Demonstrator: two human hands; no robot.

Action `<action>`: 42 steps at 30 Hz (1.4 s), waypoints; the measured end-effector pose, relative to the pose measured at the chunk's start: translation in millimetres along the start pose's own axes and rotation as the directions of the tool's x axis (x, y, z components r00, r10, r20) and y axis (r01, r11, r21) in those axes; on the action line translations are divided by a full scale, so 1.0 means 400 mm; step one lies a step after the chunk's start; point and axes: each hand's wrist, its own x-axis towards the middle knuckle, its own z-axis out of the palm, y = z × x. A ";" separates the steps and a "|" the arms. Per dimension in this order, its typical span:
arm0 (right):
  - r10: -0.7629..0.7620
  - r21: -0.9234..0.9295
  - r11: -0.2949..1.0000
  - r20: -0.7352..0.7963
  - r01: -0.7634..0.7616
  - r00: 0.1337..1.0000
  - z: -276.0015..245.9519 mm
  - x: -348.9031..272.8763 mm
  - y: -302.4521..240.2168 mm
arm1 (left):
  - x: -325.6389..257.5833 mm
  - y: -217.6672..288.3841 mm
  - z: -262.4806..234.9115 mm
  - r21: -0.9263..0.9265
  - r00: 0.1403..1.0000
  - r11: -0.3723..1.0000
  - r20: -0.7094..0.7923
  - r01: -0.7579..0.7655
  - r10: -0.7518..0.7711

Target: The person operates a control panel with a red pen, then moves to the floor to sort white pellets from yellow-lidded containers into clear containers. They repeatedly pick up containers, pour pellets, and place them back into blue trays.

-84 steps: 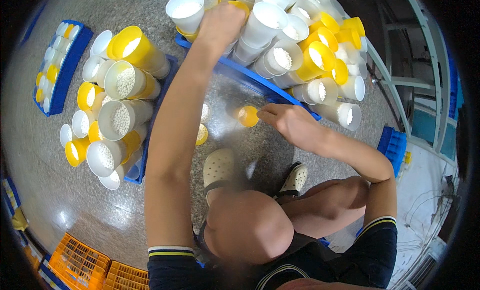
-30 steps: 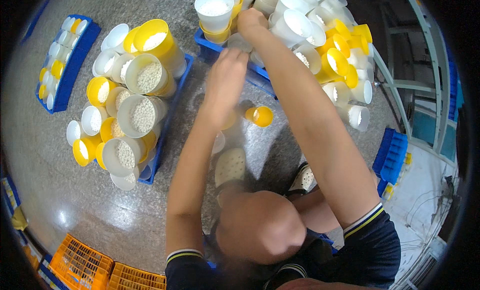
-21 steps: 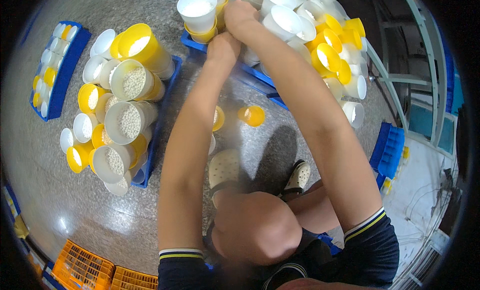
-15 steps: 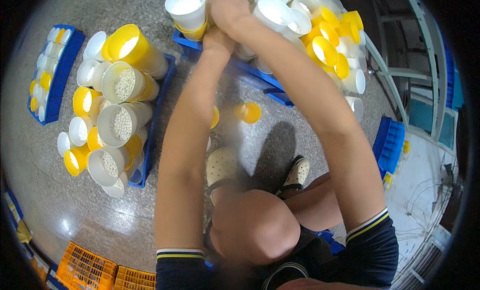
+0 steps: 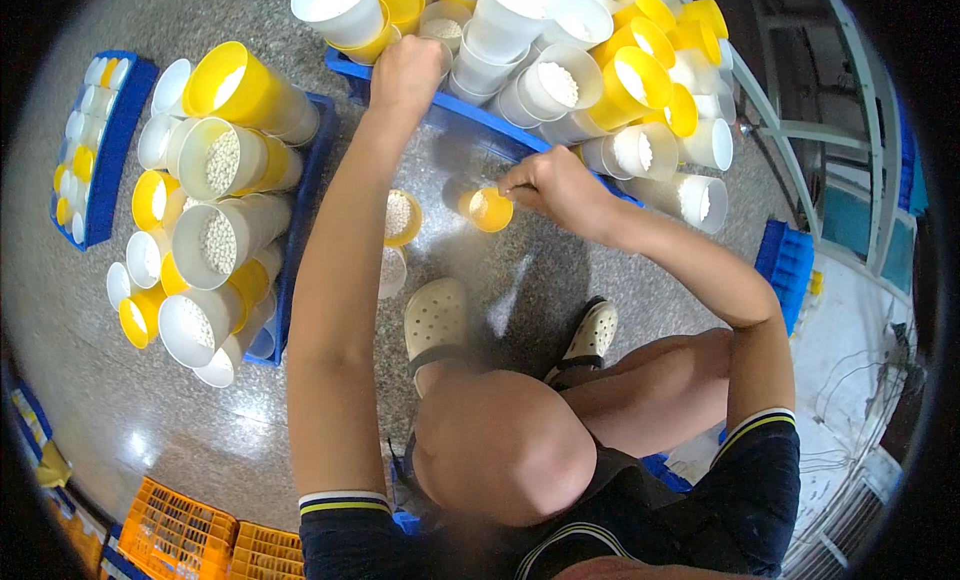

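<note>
Now our right hand (image 5: 555, 185) pinches a small yellow cup (image 5: 490, 209) at mid-frame while our left hand (image 5: 405, 70) grips a cup (mostly hidden) in the upper-centre stack (image 5: 520, 40), which a careless tug could topple.

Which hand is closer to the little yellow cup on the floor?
The right hand: its fingertips are at the rim of the little yellow cup. The left hand is farther up, at the blue crate of tubes.

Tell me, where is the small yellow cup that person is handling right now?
The small yellow cup is in the right hand, low over the speckled floor mid-picture, right of another small cup and below the blue tray of cones.
</note>
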 end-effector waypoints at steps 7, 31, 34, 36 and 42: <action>0.038 0.134 0.990 -0.011 -0.036 0.999 0.115 -0.019 0.102 | -0.015 -0.014 0.018 -0.185 0.982 0.982 -0.187 -0.041 0.006; -0.245 -0.712 0.698 -0.331 -0.072 0.911 -0.013 0.297 -0.139 | -0.419 0.314 0.111 -0.440 0.971 0.879 0.219 0.184 -0.094; 0.050 -0.819 0.486 -0.321 -0.304 0.946 -0.001 0.441 -0.133 | -0.423 0.309 0.146 -0.345 0.967 0.926 0.244 0.156 -0.072; 0.081 -0.857 0.391 -0.332 -0.336 0.940 -0.001 0.494 -0.112 | -0.423 0.308 0.163 -0.393 0.981 0.902 0.141 0.179 -0.133; 0.047 -0.809 0.471 -0.374 -0.351 0.926 -0.011 0.504 -0.085 | -0.407 0.304 0.151 -0.214 0.996 0.973 0.001 -0.089 0.092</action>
